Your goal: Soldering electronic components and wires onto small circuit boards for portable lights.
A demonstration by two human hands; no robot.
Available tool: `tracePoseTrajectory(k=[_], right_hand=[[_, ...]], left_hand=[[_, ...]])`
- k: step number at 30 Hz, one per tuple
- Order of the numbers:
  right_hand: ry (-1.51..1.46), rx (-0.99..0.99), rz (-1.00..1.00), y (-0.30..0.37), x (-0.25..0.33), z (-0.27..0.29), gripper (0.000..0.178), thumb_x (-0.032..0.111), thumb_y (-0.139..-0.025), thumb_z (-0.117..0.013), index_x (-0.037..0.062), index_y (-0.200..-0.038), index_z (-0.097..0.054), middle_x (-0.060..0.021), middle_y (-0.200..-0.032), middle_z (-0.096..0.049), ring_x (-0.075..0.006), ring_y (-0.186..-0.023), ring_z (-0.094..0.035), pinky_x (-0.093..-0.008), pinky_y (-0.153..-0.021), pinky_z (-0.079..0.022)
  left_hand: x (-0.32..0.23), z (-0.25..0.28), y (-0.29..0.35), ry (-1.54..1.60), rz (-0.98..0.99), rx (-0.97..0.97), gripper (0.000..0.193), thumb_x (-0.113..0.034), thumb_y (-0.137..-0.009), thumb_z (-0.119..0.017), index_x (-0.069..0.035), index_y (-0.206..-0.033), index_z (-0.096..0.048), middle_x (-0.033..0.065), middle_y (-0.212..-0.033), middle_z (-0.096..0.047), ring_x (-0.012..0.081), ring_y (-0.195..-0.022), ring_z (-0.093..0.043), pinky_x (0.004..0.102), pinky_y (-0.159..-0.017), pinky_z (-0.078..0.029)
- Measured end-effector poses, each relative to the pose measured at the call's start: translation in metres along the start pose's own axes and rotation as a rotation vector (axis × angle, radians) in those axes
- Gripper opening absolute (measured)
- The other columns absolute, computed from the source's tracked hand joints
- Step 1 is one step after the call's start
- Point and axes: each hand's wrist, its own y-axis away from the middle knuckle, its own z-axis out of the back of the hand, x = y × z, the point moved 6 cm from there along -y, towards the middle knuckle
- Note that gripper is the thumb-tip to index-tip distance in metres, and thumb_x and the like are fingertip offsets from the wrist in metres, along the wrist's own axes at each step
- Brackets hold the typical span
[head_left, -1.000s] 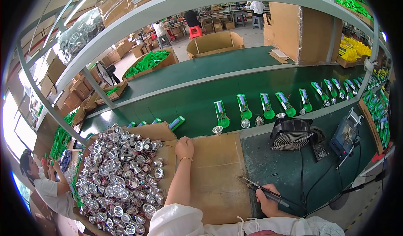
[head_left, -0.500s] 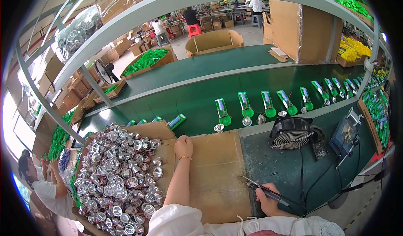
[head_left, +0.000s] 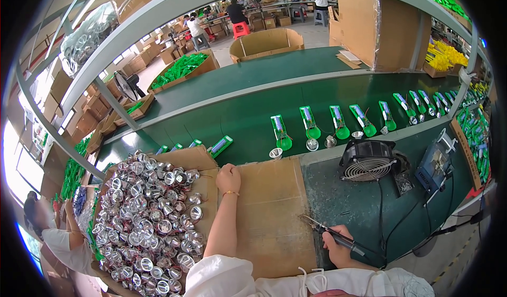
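My left hand [head_left: 228, 178] is curled into a fist at the far edge of a cardboard sheet [head_left: 269, 212], beside the green belt. Whatever its fingers may hold is hidden. Near the sheet's right edge, my right hand [head_left: 340, 244] grips a soldering iron [head_left: 340, 238] by its dark handle. The iron's tip points left over the cardboard and touches no part that I can see. To the left of my left forearm, a cardboard box [head_left: 208, 191] holds a heap of silvery reflector cups [head_left: 150, 218] with thin wires.
Green lamp housings [head_left: 307, 121] line the belt [head_left: 237, 125], several with silvery cups beside them. A black fan [head_left: 368, 159] and a blue soldering station [head_left: 434, 165] stand right, with cables trailing. A metal frame [head_left: 253, 5] arches overhead. A co-worker [head_left: 63, 244] sits left.
The whole view has shifted slightly, with near things sitting a little higher in the picture. Both hands keep nearly the same pose, and the right still holds the soldering iron.
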Motion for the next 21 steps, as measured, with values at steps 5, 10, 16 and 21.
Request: tracePoseTrajectory(k=[5, 10, 16, 21], right_hand=[[-0.009, 0.004, 0.01, 0.0009, 0.0001, 0.0004, 0.016, 0.011, -0.079, -0.063, 0.0006, -0.083, -0.05, -0.0037, -0.062, -0.056, -0.0068, -0.051, -0.05, -0.0215, -0.046, -0.042], [-0.03, -0.007, 0.001, 0.0005, -0.0004, 0.0003, 0.016, 0.01, -0.079, -0.063, 0.0008, -0.082, -0.051, -0.0037, -0.062, -0.056, -0.0067, -0.052, -0.051, -0.0213, -0.047, -0.041], [-0.012, -0.008, 0.017, 0.0, -0.0014, 0.0013, 0.015, 0.01, -0.079, -0.063, 0.0011, -0.082, -0.051, -0.004, -0.063, -0.056, -0.0069, -0.052, -0.051, -0.0215, -0.048, -0.042], [-0.013, -0.005, 0.018, -0.0002, -0.0028, 0.001, 0.015, 0.01, -0.079, -0.063, 0.001, -0.082, -0.051, -0.0041, -0.063, -0.056, -0.0071, -0.052, -0.051, -0.0215, -0.048, -0.042]], left_hand=[[0.0011, 0.002, 0.0001, -0.002, -0.001, -0.009, 0.017, -0.015, -0.074, -0.048, -0.008, -0.067, -0.061, 0.0109, -0.073, -0.061, 0.0309, -0.069, -0.059, 0.0411, -0.061, -0.046], [0.0012, -0.0001, 0.0002, 0.008, -0.002, 0.005, 0.016, -0.015, -0.074, -0.049, -0.008, -0.067, -0.061, 0.0109, -0.073, -0.061, 0.031, -0.069, -0.059, 0.0413, -0.06, -0.046], [0.0021, -0.001, -0.0004, -0.007, -0.003, 0.001, 0.016, -0.015, -0.075, -0.049, -0.007, -0.068, -0.061, 0.0116, -0.073, -0.061, 0.032, -0.069, -0.058, 0.0418, -0.061, -0.046], [0.0024, -0.0007, -0.0008, -0.003, -0.009, 0.002, 0.016, -0.015, -0.075, -0.048, -0.008, -0.068, -0.061, 0.0118, -0.074, -0.061, 0.0322, -0.069, -0.058, 0.042, -0.061, -0.046]])
